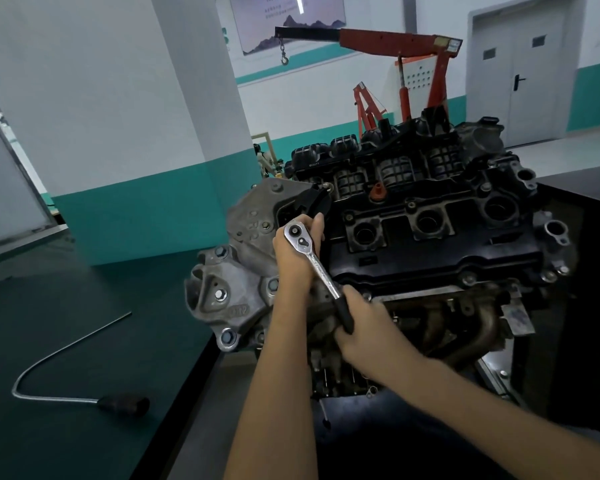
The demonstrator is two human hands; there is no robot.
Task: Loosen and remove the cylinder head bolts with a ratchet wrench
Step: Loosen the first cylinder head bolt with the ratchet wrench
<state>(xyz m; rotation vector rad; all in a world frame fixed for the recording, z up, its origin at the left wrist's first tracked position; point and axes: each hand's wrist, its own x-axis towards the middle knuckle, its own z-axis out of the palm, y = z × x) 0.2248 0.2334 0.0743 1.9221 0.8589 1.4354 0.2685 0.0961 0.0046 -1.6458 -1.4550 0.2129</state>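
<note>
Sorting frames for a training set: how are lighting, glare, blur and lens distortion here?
Head view: dim, even indoor light; bright glare on the ratchet wrench head; deep shadow under the engine; the pillar and door lean from wide-angle distortion; everything slightly soft, no marked motion blur.

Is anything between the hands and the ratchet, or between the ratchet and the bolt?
Nothing visible. The right hand grips the ratchet by its black handle; the left hand holds it under the head. The bolt is hidden beneath the head, so that contact cannot be seen.
</note>
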